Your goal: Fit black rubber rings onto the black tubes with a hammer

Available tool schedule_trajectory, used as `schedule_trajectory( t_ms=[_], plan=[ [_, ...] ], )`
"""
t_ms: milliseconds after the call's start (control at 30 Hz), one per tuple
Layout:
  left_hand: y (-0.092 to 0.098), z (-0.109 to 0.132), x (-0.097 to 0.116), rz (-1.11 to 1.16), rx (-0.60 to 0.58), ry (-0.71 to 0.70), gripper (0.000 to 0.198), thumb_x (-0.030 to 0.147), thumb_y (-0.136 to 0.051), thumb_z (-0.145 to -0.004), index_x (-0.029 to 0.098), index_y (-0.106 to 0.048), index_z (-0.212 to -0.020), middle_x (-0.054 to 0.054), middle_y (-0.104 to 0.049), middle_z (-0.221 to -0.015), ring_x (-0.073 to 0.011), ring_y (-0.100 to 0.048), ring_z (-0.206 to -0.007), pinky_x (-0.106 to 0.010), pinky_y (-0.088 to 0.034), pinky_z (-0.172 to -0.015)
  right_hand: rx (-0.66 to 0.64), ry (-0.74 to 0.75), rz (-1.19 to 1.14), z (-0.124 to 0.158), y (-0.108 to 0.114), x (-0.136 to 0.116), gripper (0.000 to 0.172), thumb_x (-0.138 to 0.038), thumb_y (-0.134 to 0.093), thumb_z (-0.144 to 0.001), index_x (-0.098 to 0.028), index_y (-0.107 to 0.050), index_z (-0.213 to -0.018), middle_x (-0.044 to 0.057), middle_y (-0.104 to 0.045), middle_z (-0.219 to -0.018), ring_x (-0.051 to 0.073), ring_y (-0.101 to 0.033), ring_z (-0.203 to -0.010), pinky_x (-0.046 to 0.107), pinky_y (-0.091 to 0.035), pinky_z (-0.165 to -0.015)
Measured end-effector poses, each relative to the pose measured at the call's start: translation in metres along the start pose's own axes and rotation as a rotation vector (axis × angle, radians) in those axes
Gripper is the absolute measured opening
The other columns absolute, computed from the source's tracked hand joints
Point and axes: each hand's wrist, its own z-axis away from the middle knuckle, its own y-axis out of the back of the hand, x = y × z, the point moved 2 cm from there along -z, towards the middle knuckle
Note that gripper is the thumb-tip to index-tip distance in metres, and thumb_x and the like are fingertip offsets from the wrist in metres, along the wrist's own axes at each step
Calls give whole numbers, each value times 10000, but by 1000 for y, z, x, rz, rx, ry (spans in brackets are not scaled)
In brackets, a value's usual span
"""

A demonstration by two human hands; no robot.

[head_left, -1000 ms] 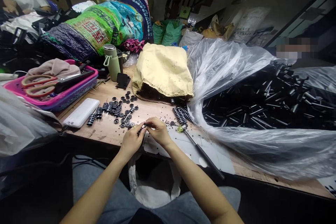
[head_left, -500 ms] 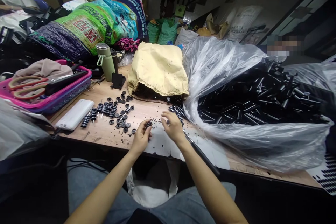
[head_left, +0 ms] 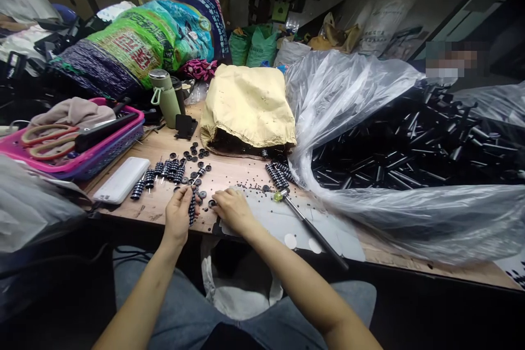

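My left hand (head_left: 179, 210) is closed around a black beaded roller (head_left: 192, 208) with rows of pale spots, held upright over the table's front part. To its right, my right hand (head_left: 233, 209) pinches a small black disc (head_left: 212, 203) at the tabletop. Loose black discs (head_left: 197, 175) lie just beyond my left hand. Similar rollers (head_left: 168, 169) with thin metal pins stand or lean in a row at the left, and more rollers (head_left: 278, 174) lie to the right. A hammer (head_left: 305, 221) with a yellowish head and dark handle rests on a pale sheet (head_left: 262, 219).
Tiny black beads are scattered across the table's middle. A yellow sack (head_left: 250, 104) stands behind, and a clear plastic bag (head_left: 328, 98) of black parts fills the right. At left are a white power bank-like block (head_left: 122, 179), a pink basket (head_left: 61, 167) and a green flask (head_left: 165, 101).
Both hands have moved left. My left hand now holds the roller upright, and my right hand has come down onto a disc. The hammer's head is now uncovered.
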Motion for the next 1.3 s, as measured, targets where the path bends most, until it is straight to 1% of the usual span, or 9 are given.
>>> schedule_trajectory(
  t_ms=[100, 200, 333, 433, 667, 900, 1133, 1233, 1300],
  plan=[
    [9, 2, -5, -202, -36, -15, 330, 415, -565, -726, 165, -547, -941, 36, -522, -639, -46, -425, -411, -156, -340, -375, -14, -2, -37, -9, -11, -4, 73, -182, -517, -804, -168, -588, -802, 65, -626, -849, 185, -533, -856, 333, -410, -786],
    [7, 5, -13, -464, -155, -27, 382, 419, -538, -741, 164, -586, -1020, -4, -596, -683, -87, -498, -458, -200, -413, -433, 37, -77, -75, -8, -10, 2, 130, -161, -525, -777, -151, -573, -898, 63, -608, -885, 149, -553, -808, 270, -446, -734],
    [-9, 10, -20, -724, -321, -136, 398, 404, -482, -774, 160, -603, -1065, -82, -654, -969, -207, -606, -859, -321, -480, -759, 164, -174, -249, 5, 4, 11, 187, -96, -512, -734, -160, -579, -897, 32, -602, -863, 115, -570, -770, 218, -474, -677],
    [-25, 14, -20, -799, -414, -218, 400, 385, -423, -812, 170, -570, -1116, -77, -599, -1119, -205, -536, -1046, -341, -400, -917, 249, -199, -448, 17, 15, 15, 212, -51, -521, -677, -173, -614, -823, 12, -615, -796, 122, -580, -747, 226, -485, -665],
    [-52, 25, -20, -850, -498, -251, 402, 394, -413, -824, 214, -530, -1163, -55, -584, -1148, -190, -529, -1066, -328, -411, -911, 360, -318, -568, 36, 37, 27, 198, -64, -535, -654, -169, -622, -798, 16, -624, -777, 126, -598, -706, 242, -516, -648],
    [-67, 29, -30, -774, -527, -307, 378, 362, -417, -830, 190, -545, -1141, -66, -591, -1132, -191, -531, -1060, -332, -411, -921, 372, -119, -313, 54, 58, 20, 290, -28, -454, -706, -181, -616, -892, 47, -637, -875, 144, -593, -841, 275, -506, -759],
    [-93, 34, -46, -453, -400, -392, 386, 313, -418, -834, 194, -423, -1201, -92, -520, -1191, -186, -491, -1097, -330, -388, -934, 318, 59, -105, 75, 82, 13, 379, -167, -462, -799, -207, -486, -1175, 57, -489, -1245, 159, -442, -1161, 345, -366, -994],
    [-100, 38, -56, -425, -476, -302, 335, 314, -414, -836, 213, -424, -1154, -83, -539, -1122, -177, -540, -999, -317, -424, -865, 282, -76, 118, 74, 108, 52, 367, -241, -452, -831, -191, -468, -1194, 55, -437, -1292, 179, -387, -1195, 364, -358, -982],
    [-101, 39, -59, -465, -510, -255, 329, 317, -416, -833, 216, -422, -1145, -83, -548, -1072, -185, -540, -977, -319, -429, -835, 257, -387, 391, 75, 130, 97, 328, -196, -386, -856, -156, -495, -1162, 84, -494, -1225, 194, -414, -1147, 370, -363, -939]
  ],
)
